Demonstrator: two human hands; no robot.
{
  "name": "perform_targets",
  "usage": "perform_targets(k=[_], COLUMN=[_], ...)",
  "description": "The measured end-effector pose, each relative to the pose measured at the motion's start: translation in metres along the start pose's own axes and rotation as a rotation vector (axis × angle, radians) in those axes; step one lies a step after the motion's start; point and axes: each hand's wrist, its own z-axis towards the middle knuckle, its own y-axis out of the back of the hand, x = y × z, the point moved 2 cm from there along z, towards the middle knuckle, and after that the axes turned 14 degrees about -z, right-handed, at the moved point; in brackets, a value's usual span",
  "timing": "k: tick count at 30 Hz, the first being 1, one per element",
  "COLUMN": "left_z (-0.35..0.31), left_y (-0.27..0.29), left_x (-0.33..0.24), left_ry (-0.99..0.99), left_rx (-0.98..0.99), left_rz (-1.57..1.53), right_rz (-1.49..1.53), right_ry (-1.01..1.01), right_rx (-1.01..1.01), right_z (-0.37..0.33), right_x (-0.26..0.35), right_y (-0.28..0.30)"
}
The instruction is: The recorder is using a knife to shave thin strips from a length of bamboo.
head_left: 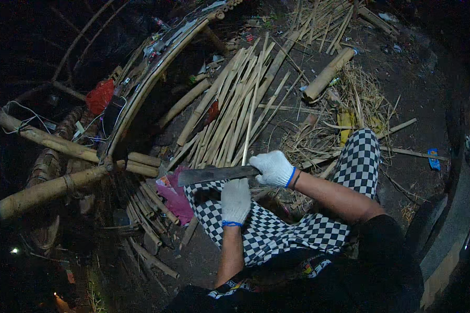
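My right hand [273, 168], in a white knit glove with a blue cuff, grips the handle of a machete [214, 176]. Its broad dark blade points left, above my lap. Just below the blade, my left hand [235, 203], gloved the same way, is closed around the near end of a long thin bamboo strip [253, 112]. The strip runs away from me, passing the blade close to the handle; the blade and glove hide its near end. Beyond lies a pile of split bamboo strips [227, 107] on the ground.
On the left stands a bamboo platform [156, 73] with thick poles [52, 138] and a red bag [100, 97]. Magenta cloth [176, 197] lies by my left knee. Fibrous shavings [308, 138] and a cut bamboo piece [329, 74] lie ahead right. Short sticks [146, 211] are stacked left.
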Motion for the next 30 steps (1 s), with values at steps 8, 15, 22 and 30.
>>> perform_targets(k=[8,15,22,30], left_z=[0.000,-0.049,-0.017,-0.024], left_y=[0.009,0.012,0.019,0.009], left_x=[-0.005,-0.021,0.009,0.019], left_ry=[-0.093,0.038,0.333,0.084], left_rx=[0.013,0.062,0.029,0.153], left_rz=[0.045,-0.088,-0.288,-0.033], right_rz=[-0.034,-0.123,0.003,0.000], right_ry=[-0.032,-0.512,-0.015,0.016], right_rx=[-0.015,-0.068,0.026,0.087], right_z=[0.007,0.013,0.001,-0.007], right_x=[-0.011,-0.070,0.008,0.016], right_y=[0.008,0.033,-0.005,0.003])
